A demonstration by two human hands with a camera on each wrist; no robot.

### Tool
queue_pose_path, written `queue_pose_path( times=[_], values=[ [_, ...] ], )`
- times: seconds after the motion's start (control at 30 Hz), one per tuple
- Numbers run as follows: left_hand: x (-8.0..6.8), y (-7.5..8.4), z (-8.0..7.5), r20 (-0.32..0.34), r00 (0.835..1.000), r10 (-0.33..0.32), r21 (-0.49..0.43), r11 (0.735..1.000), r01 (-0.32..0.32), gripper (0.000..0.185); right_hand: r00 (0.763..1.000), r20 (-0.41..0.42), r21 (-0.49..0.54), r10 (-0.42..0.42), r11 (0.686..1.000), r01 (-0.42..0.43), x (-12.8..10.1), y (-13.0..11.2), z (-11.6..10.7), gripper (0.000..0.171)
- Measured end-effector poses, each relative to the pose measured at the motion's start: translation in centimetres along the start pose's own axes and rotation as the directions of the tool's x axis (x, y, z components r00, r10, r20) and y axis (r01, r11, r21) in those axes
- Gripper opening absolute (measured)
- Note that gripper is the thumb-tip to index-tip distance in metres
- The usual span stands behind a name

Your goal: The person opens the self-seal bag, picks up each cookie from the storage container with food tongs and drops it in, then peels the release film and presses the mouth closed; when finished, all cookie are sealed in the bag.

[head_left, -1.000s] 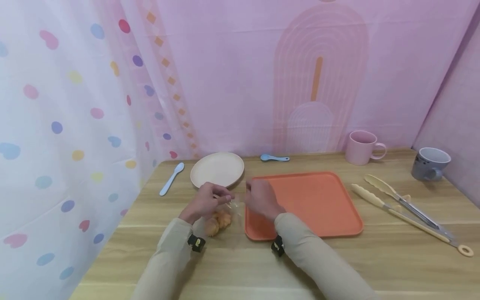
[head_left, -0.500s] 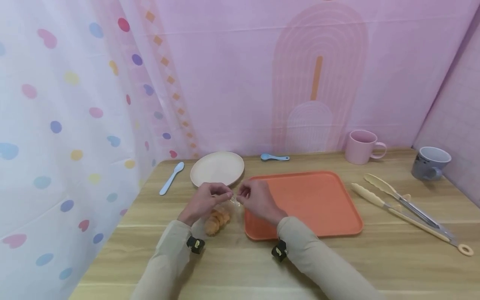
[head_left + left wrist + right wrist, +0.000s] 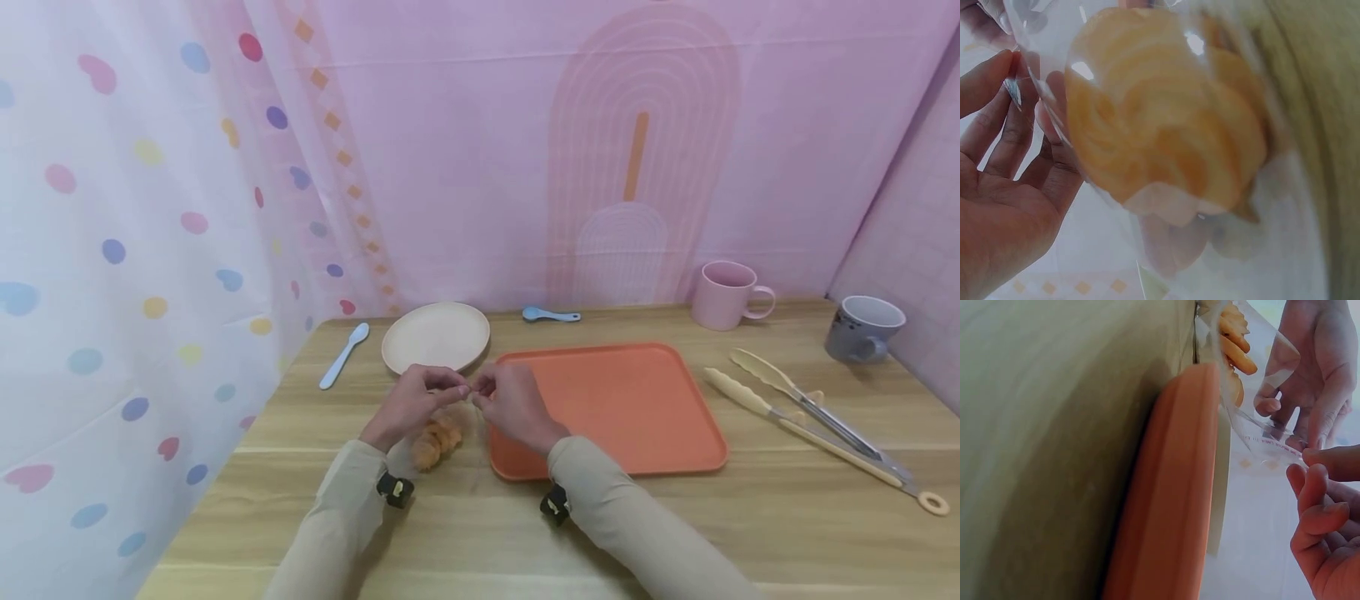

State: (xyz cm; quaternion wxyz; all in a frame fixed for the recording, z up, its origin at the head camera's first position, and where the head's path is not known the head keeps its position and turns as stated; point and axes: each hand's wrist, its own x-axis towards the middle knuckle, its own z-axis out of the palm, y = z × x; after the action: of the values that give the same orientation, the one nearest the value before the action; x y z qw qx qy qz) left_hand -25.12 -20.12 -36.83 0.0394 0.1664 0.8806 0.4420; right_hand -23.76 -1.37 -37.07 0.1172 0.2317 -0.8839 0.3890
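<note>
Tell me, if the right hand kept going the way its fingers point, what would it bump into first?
Probably the left hand. The right hand points leftward at it, both hands pinching the clear pastry bag between them. Fingertips look almost touching, though depth is unclear.

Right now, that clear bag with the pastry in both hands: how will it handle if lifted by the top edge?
Probably floppy: the clear bag creases and folds between the left hand and the right hand. Likely slippery, since the film is glossy with glare. The pastry looks puffy and light, so it may sag to the bottom and crush if squeezed.
</note>
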Motion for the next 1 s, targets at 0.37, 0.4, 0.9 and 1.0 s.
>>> queue_pose_path(
  times=[0.37,0.4,0.9,1.0],
  values=[
    [-0.1,-0.2,-0.6,0.022,1.0,-0.009,-0.011,1.0,0.01,0.016,0.999,-0.026,-0.003,-0.027,1.0,0.027,0.1,-0.3,0.4,0.013],
    [-0.1,-0.3,-0.7,0.029,1.0,-0.003,-0.003,1.0,0.003,0.016,0.999,-0.02,-0.009,-0.029,1.0,0.029,0.2,-0.4,0.4,0.013],
    [0.0,-0.1,0.2,0.01,0.998,0.057,0.126,0.99,-0.058,0.012,0.994,0.057,-0.16,-0.089,0.982,0.097,0.8,-0.2,0.5,0.024],
    [-0.1,0.0,0.3,0.014,0.997,0.074,0.11,0.991,-0.075,0.012,0.995,0.043,-0.124,-0.09,0.988,0.094,0.9,0.2,0.5,0.028]
  ],
)
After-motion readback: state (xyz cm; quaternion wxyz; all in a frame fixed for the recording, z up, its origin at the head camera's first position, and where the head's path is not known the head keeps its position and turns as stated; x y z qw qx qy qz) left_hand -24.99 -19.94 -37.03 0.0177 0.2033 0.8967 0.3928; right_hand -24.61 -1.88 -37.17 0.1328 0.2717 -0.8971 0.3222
